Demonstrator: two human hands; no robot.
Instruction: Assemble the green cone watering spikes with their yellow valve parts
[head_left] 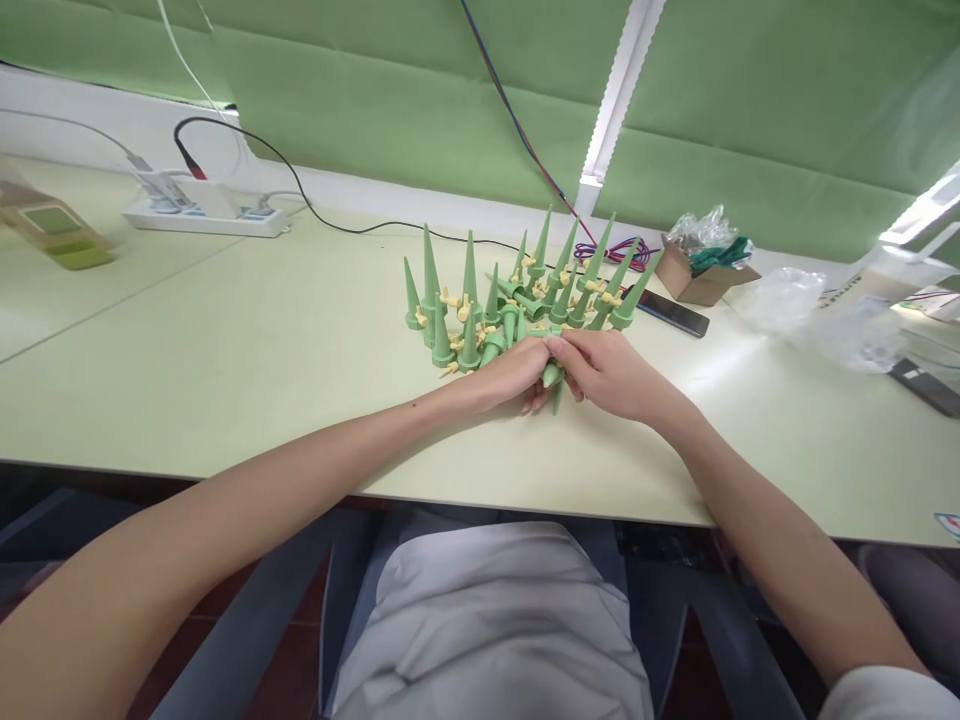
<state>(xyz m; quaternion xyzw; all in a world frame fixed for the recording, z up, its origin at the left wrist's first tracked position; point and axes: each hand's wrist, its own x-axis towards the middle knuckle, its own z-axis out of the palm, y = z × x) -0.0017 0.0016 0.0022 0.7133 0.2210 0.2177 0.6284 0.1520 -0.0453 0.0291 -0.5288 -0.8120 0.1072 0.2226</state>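
On my feed, my left hand (519, 367) and right hand (604, 367) grip a green tapered plastic spike (552, 375) between them, near of the upright green plastic cones (470, 280), its half-hidden long axis seemingly pointing near.

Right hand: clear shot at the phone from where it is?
Looks like yes: bare tabletop lies between the right hand and the phone. The hand is occupied at a green spike with the left hand, so it would probably have to leave that first.
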